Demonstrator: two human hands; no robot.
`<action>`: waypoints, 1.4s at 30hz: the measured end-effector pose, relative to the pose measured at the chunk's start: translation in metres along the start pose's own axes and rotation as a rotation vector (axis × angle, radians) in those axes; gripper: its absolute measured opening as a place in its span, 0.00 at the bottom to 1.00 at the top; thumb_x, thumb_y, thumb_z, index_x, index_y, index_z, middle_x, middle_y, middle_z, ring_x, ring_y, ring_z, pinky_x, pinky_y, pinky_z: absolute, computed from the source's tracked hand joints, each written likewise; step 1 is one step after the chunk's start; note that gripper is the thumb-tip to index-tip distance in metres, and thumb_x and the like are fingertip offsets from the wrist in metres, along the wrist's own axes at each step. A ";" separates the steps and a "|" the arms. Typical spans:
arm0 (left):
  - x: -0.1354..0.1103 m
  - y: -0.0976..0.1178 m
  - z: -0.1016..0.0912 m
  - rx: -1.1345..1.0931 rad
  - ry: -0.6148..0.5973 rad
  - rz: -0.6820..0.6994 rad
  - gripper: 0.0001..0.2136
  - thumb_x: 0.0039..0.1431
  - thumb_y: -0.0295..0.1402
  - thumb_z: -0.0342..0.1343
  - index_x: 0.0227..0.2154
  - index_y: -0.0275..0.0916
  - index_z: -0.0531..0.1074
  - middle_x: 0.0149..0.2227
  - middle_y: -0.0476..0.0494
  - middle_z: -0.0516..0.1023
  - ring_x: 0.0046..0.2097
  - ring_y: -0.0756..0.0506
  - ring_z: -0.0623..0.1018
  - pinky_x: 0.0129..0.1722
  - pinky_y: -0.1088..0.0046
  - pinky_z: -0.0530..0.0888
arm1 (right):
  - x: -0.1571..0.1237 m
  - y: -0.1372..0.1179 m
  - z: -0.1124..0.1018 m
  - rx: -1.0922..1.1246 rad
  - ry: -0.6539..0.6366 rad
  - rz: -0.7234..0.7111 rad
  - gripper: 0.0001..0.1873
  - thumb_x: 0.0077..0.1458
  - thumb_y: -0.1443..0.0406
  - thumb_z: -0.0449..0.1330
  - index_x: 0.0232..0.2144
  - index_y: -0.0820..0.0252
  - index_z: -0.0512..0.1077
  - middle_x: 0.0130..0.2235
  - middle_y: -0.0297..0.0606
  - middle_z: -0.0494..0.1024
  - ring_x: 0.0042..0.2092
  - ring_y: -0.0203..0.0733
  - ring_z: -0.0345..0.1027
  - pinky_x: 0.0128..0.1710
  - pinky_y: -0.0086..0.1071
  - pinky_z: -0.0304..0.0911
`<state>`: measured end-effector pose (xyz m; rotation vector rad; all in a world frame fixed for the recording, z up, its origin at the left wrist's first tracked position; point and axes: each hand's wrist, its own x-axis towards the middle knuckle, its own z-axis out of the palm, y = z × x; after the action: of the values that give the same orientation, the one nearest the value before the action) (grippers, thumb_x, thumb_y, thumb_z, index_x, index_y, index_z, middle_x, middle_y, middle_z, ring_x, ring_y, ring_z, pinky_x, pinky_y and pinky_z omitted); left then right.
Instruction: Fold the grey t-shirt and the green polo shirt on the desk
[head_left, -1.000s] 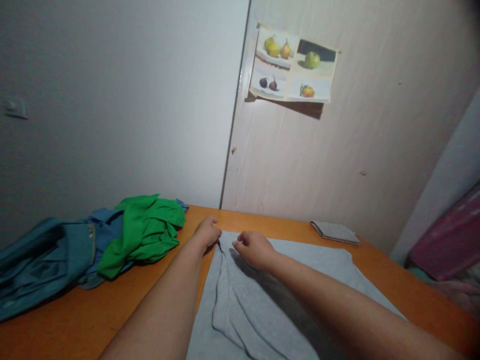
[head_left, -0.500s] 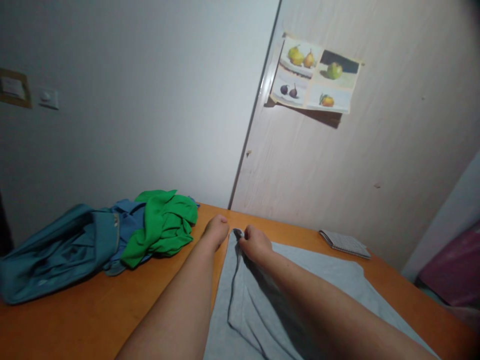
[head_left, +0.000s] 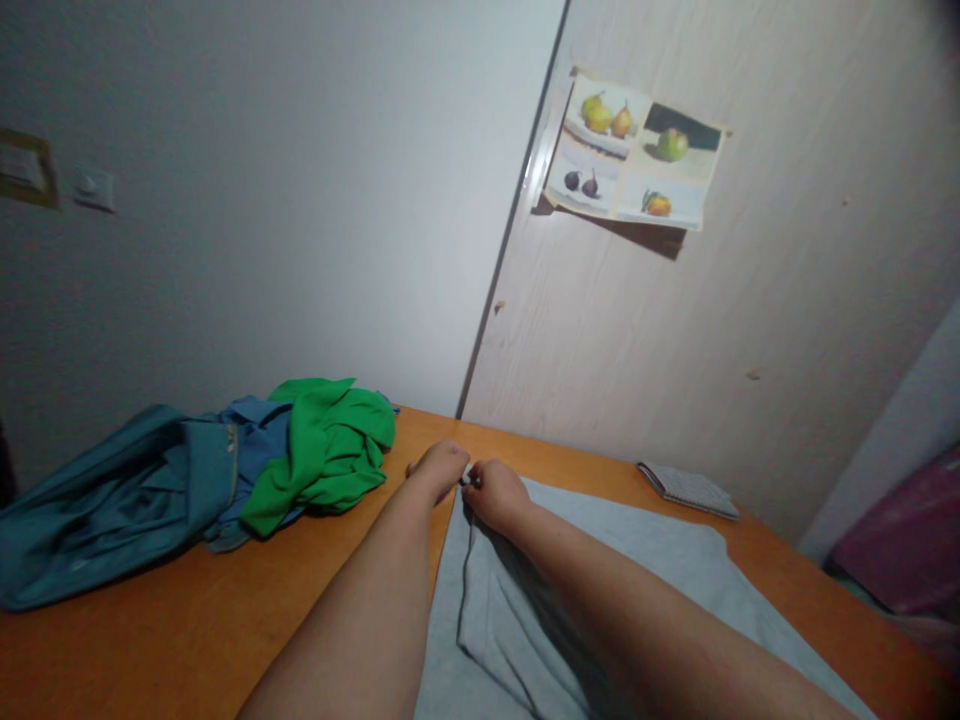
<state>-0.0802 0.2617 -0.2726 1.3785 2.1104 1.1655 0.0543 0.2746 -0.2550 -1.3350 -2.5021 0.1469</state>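
A light grey cloth garment (head_left: 637, 545) lies spread on the orange tabletop, with a dark-lined fold running along its left part. At its far left corner my right hand (head_left: 499, 495) is closed in a pinch on the cloth. Close beside it, my left hand (head_left: 441, 468) is closed too, its fingers at the same corner. A small bit of grey cloth shows between the two hands. The fingertips are partly hidden, and both forearms reach forward, the right one covering part of the garment.
Left on the table (head_left: 300, 600) lies a heap with a green cloth (head_left: 330, 450) and blue-teal clothes (head_left: 150, 500). A folded grey checked cloth (head_left: 690, 490) rests at the far right edge. Behind the table are a wall and a panel with a fruit picture (head_left: 637, 150).
My left hand has moved slightly right and down to the garment's corner, taking hold of it beside my right hand. My right hand has shifted a little left and down with the cloth.
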 end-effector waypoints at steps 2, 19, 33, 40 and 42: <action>0.000 0.000 0.000 0.062 0.010 -0.002 0.06 0.52 0.35 0.56 0.31 0.43 0.76 0.27 0.49 0.79 0.35 0.43 0.77 0.34 0.69 0.66 | 0.001 0.001 0.002 0.034 -0.036 -0.037 0.10 0.56 0.61 0.60 0.37 0.56 0.79 0.39 0.40 0.82 0.41 0.42 0.75 0.35 0.28 0.60; 0.011 -0.008 0.004 0.147 0.075 0.002 0.08 0.55 0.32 0.54 0.36 0.47 0.75 0.38 0.47 0.82 0.41 0.42 0.79 0.39 0.68 0.66 | -0.021 0.055 -0.009 -0.034 -0.061 -0.077 0.18 0.64 0.59 0.53 0.49 0.56 0.77 0.55 0.43 0.76 0.55 0.44 0.69 0.51 0.31 0.59; 0.011 -0.006 0.012 -0.128 0.007 0.021 0.10 0.46 0.22 0.56 0.32 0.41 0.69 0.21 0.55 0.70 0.26 0.49 0.73 0.26 0.77 0.64 | -0.032 0.008 -0.009 0.036 0.061 0.026 0.22 0.57 0.48 0.58 0.45 0.56 0.75 0.43 0.41 0.79 0.45 0.46 0.71 0.39 0.33 0.58; 0.002 0.004 0.010 -0.332 -0.026 -0.004 0.11 0.46 0.18 0.54 0.30 0.40 0.65 0.19 0.58 0.65 0.22 0.52 0.73 0.23 0.80 0.66 | -0.014 0.001 -0.002 0.018 0.057 0.182 0.25 0.58 0.43 0.55 0.41 0.54 0.74 0.43 0.43 0.80 0.44 0.49 0.74 0.37 0.35 0.60; 0.004 0.004 0.009 -0.355 -0.015 -0.021 0.09 0.48 0.20 0.54 0.30 0.40 0.65 0.19 0.57 0.66 0.22 0.52 0.73 0.24 0.80 0.67 | -0.010 -0.001 -0.001 -0.005 0.054 0.182 0.22 0.60 0.45 0.54 0.39 0.54 0.74 0.43 0.43 0.80 0.45 0.48 0.74 0.36 0.35 0.60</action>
<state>-0.0739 0.2696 -0.2744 1.1927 1.7915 1.4325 0.0595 0.2658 -0.2558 -1.5462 -2.3366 0.1418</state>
